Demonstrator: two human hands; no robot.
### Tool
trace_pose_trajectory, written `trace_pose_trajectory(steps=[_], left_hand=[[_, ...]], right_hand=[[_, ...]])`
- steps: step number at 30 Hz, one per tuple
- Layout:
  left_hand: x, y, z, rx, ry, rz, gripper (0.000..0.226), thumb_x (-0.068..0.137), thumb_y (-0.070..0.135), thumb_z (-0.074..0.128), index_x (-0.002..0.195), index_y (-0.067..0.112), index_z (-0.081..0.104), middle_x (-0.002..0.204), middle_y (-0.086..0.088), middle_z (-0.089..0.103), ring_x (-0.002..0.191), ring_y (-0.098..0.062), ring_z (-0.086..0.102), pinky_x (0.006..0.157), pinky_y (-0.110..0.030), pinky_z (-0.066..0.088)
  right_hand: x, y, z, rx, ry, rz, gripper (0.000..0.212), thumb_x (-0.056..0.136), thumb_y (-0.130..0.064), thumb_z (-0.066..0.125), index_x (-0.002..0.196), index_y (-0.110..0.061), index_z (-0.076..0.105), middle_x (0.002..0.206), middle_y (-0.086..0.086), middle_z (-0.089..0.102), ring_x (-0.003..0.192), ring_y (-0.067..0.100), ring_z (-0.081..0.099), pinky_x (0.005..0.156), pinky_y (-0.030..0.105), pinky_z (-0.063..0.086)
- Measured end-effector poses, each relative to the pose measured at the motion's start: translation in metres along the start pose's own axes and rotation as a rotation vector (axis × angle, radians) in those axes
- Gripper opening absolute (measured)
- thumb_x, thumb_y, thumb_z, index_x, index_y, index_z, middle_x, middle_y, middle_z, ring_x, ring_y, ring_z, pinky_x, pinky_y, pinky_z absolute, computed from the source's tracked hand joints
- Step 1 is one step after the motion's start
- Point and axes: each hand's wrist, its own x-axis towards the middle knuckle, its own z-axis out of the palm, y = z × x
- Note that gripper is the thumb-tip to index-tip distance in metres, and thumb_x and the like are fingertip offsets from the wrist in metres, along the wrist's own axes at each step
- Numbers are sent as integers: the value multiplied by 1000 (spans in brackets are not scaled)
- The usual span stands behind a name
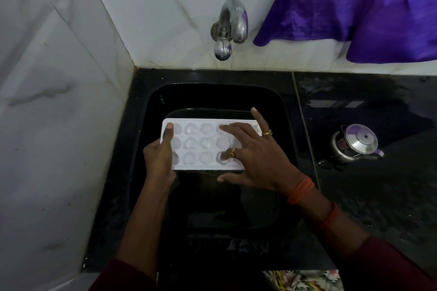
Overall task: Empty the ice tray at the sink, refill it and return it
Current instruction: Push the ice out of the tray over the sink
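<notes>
Left grip clamps ice tray left edge, thumb on top. Right grip flat, fingers spread on right cells. Tray within sink, walls clear of grips. Kettle label unreadable.

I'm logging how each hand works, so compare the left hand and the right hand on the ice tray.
The left hand grips the left end of the ice tray, thumb on top; the right hand lies spread over its right cells, fingers straight. The right hand wears two rings, with orange bangles at its wrist; the left hand shows none. Both touch the tray above the sink.
</notes>
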Motion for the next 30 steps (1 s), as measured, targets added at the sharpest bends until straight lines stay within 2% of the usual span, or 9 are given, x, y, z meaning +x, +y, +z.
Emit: trace_pose_trajectory(steps=[5,7,9,11,14,19,24,27,30], left_hand=[[-2,1,0,11,1,7,37,85,45,76,72,13,63,66,4,70,58,-13,69,50,-28,55],[-4,1,1,17,4,11,37,86,44,75,72,13,62,71,1,68,64,-17,68,58,-32,59],[-8,2,1,10,-6,11,37,87,43,74,73,11,62,77,-3,68,70,-21,68,68,-38,60],[-10,3,1,8,-8,12,37,88,42,73,74,10,62,80,-5,69,74,-23,68,70,-40,60],[-11,4,1,2,-2,11,37,88,42,73,74,10,62,81,-6,69,75,-24,69,70,-39,60],[-11,3,-1,6,4,15,37,87,43,74,74,10,63,79,-4,69,72,-22,69,68,-37,61],[-10,1,-2,11,20,40,38,87,42,74,70,10,61,74,-3,66,66,-19,66,62,-34,58],[-9,0,-3,12,18,33,39,86,43,75,69,10,61,73,-2,67,65,-19,67,62,-34,59],[-9,-2,-3,3,19,40,40,86,43,76,66,11,61,68,0,67,65,-20,66,61,-33,57]], right_hand=[[0,2,-2,-35,40,-27,44,85,-71,57,94,-32,78,143,6,55,132,23,52,121,64,7],[0,2,-2,-53,56,-39,42,83,-69,61,89,-31,78,141,5,57,130,23,53,121,63,6],[0,1,-2,-38,68,-42,43,86,-68,55,86,-30,76,139,5,58,129,23,54,121,63,6],[0,0,-4,-46,57,-36,42,86,-68,55,85,-31,75,139,5,58,129,23,54,121,63,7],[-2,-3,-5,-98,13,-24,35,83,-64,65,88,-31,77,142,6,55,130,24,53,120,64,9],[-3,-6,-8,-143,-13,-15,40,83,-66,64,91,-29,78,143,7,55,130,25,53,120,65,8],[-5,-9,-12,-145,28,8,52,89,-71,47,91,-29,78,136,5,61,124,25,58,120,64,-1],[-5,-10,-13,-176,-20,-1,42,85,-68,59,92,-32,78,139,5,60,126,25,57,121,63,0],[-6,-13,-13,-198,-70,2,39,84,-67,61,94,-33,78,141,6,57,127,25,56,121,62,4]])
